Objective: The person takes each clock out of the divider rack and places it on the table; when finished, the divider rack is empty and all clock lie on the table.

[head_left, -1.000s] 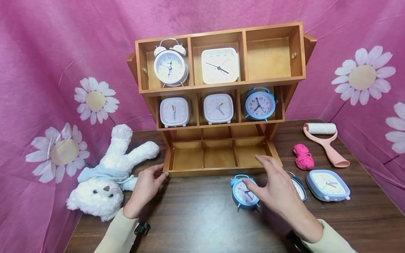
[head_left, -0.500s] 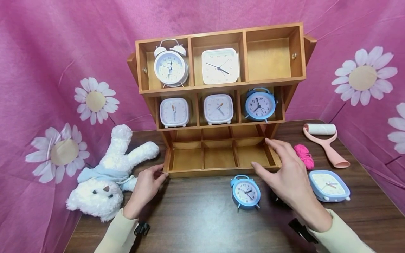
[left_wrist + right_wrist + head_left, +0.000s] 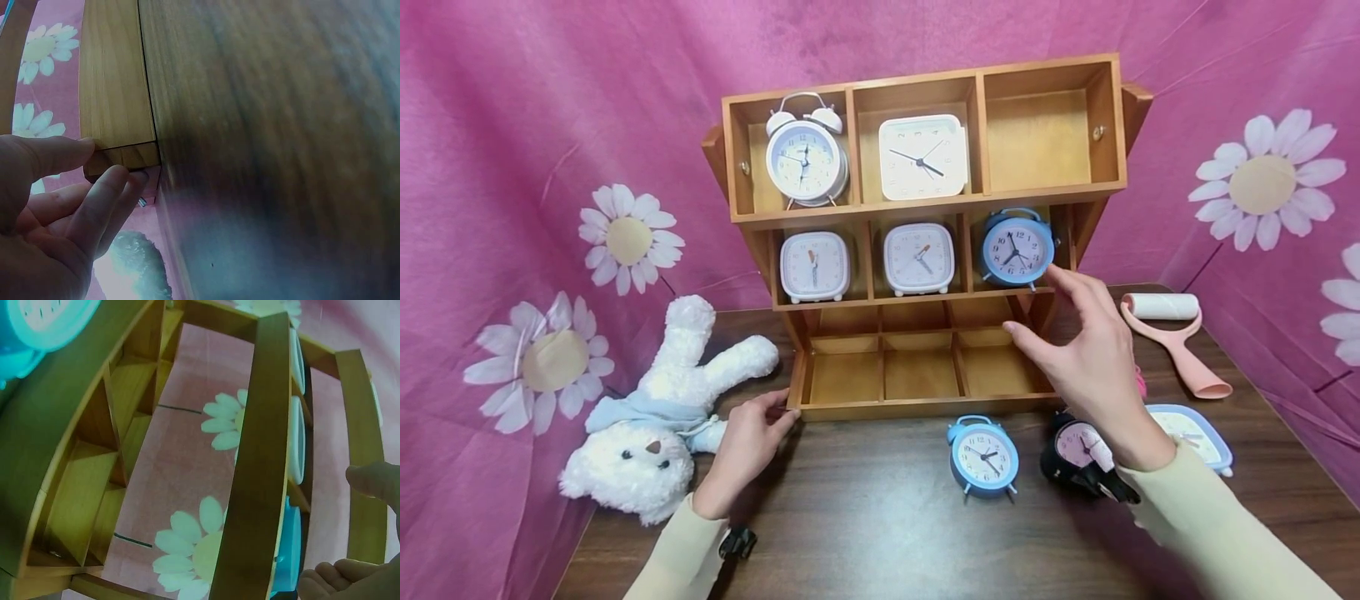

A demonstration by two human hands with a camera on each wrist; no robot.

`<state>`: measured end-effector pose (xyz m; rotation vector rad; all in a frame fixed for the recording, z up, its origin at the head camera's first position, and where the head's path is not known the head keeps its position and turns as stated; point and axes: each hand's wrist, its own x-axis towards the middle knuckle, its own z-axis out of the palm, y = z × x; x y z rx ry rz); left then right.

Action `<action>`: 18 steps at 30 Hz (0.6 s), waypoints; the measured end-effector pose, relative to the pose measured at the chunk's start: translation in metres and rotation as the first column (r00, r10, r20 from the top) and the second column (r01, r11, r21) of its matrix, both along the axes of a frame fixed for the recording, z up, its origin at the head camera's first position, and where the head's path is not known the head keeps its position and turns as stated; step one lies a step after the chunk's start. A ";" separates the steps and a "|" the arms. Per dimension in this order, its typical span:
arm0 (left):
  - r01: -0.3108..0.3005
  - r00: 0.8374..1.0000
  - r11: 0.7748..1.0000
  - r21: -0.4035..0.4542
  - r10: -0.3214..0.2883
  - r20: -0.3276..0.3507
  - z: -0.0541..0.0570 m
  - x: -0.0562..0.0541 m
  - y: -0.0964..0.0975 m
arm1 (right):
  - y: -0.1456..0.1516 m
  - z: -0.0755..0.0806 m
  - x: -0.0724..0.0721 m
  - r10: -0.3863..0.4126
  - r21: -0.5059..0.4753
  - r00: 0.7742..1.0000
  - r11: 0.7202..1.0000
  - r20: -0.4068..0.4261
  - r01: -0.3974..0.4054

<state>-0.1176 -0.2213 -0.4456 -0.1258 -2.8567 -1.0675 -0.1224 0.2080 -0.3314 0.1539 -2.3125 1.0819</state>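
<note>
A tiered wooden shelf (image 3: 925,204) stands on the table. My left hand (image 3: 748,446) holds its lower left front corner, thumb on one side and fingers on the other in the left wrist view. My right hand (image 3: 1090,358), fingers spread and holding nothing, is raised beside the middle tier. Its fingertips are nearest the blue round alarm clock (image 3: 1017,250) in that tier's right compartment; contact cannot be told. Another blue alarm clock (image 3: 983,457) stands on the table in front of the shelf. A black clock (image 3: 1071,446) is partly hidden behind the right wrist.
White clocks, including a twin-bell alarm clock (image 3: 805,162), sit in the upper tiers. A white teddy bear (image 3: 640,450) lies at left. To the right are a blue-rimmed square clock (image 3: 1202,437), pink yarn (image 3: 1141,382) and a lint roller (image 3: 1180,342).
My right hand has moved up and away from above the blue clock on the table to the right end of the middle tier. The left hand has stayed at the corner.
</note>
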 end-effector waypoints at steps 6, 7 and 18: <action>-0.002 1.000 1.000 -0.005 0.002 -0.006 0.001 0.000 0.000 | 0.002 0.000 -0.021 -0.032 -0.046 0.999 0.998 0.001 0.032; -0.002 1.000 1.000 -0.007 0.002 -0.007 0.001 0.001 0.000 | 0.002 0.000 -0.024 -0.041 -0.053 0.999 0.998 0.002 0.041; -0.008 1.000 1.000 -0.004 0.008 0.005 0.001 0.001 0.000 | -0.001 -0.002 -0.047 -0.078 -0.100 0.997 0.992 -0.022 0.076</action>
